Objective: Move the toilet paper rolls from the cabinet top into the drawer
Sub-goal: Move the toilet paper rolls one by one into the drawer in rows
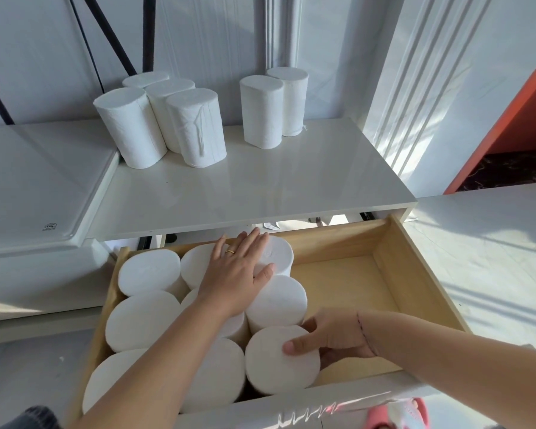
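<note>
The left hand (235,274) wears a gold ring (229,251), and one foot a pink slipper (398,413).

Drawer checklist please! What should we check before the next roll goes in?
1. Drawer open: ok.
2. Bare room inside, on its right side: ok.
3. Hands free: not ok. The left hand lies flat on a back roll; the right hand grips the front roll.
4. Front roll sitting fully down: cannot tell.
5. More to fetch from the cabinet top: ok, six rolls stand there.
</note>
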`<state>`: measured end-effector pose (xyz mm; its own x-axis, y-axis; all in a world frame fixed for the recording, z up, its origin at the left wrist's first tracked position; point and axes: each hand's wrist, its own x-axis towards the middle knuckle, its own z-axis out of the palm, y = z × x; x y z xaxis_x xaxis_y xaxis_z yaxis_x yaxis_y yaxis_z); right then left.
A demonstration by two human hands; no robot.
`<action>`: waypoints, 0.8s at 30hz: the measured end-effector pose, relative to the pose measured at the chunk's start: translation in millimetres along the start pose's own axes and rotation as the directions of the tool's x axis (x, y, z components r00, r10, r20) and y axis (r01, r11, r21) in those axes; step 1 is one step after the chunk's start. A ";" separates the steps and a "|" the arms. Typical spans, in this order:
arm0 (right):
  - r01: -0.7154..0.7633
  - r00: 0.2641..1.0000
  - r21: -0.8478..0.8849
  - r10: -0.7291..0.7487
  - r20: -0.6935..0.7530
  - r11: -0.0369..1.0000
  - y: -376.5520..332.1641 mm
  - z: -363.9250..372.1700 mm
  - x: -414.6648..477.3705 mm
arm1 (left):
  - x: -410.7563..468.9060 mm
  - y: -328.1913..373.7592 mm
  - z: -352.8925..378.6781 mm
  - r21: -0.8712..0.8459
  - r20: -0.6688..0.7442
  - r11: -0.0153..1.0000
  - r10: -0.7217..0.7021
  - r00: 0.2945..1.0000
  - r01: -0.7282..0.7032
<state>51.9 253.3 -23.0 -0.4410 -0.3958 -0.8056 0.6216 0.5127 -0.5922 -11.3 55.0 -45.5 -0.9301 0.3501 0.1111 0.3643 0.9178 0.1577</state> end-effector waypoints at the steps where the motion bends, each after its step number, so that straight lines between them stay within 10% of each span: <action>1: -0.008 0.999 -0.121 0.003 -0.042 0.993 -5.0 -1.4 -5.1 | -0.6 -0.3 -0.5 -0.018 -0.007 1.000 -0.001 1.000 0.001; 5: -0.045 0.905 -0.696 -0.266 -0.333 0.717 -53.0 -31.0 -31.8 | -4.5 -4.2 -13.2 -0.091 -0.133 0.995 0.024 0.991 -0.036; 11: 0.446 0.378 -0.543 -0.700 -0.607 0.711 -146.5 -57.8 1.7 | 7.1 -27.7 -32.9 -0.042 -0.304 0.997 -0.077 0.949 0.067; 24: 0.691 0.219 -0.401 -0.703 -0.676 0.601 -307.3 -30.0 141.8 | 16.7 -68.5 -24.9 0.023 -0.229 0.957 -0.275 0.934 0.288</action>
<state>-221.2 62.5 44.2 -0.9717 0.0679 0.2264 -0.1906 0.3408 -0.9206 -50.7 -6.7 -30.0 -0.9581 0.0314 0.2847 0.0797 0.9839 0.1600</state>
